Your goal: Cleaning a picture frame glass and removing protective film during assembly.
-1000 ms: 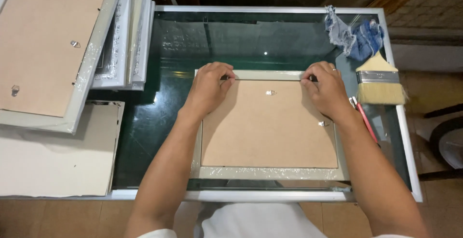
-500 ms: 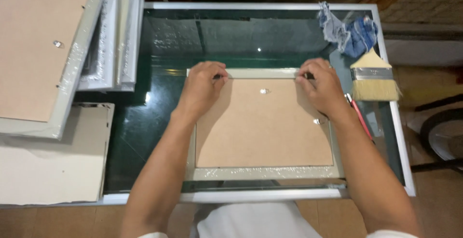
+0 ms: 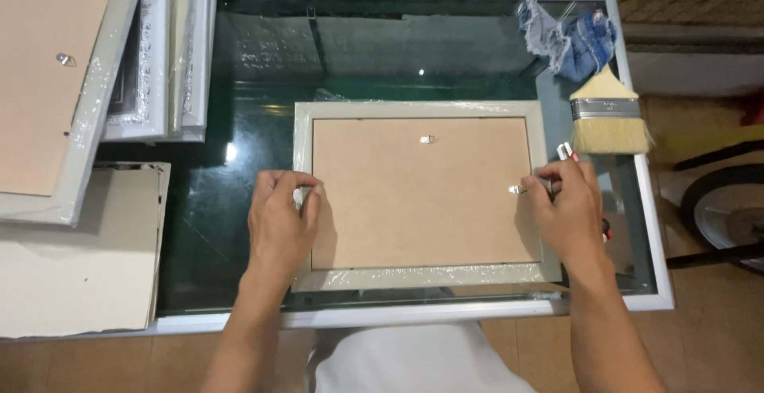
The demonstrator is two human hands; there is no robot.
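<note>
A grey picture frame (image 3: 422,110) lies face down on the glass table (image 3: 398,43), its brown backing board (image 3: 422,202) up. A small metal hanger (image 3: 429,140) sits near the board's top edge. My left hand (image 3: 282,222) rests on the frame's left side, fingertips pinched at the edge of the board. On the right side my right hand (image 3: 567,210) has its fingertips at a small metal clip (image 3: 517,190). Clear plastic wrap covers the frame's rim.
A stack of grey frames (image 3: 95,82) leans at the far left over a sheet of cardboard (image 3: 72,258). At the right lie a wide paintbrush (image 3: 609,118), a blue rag (image 3: 569,35) and a red-handled tool (image 3: 567,152) partly under my right hand.
Both hands have moved from the frame's top corners down to its left and right sides. The view has shifted, so the frame sits lower and more centred.
</note>
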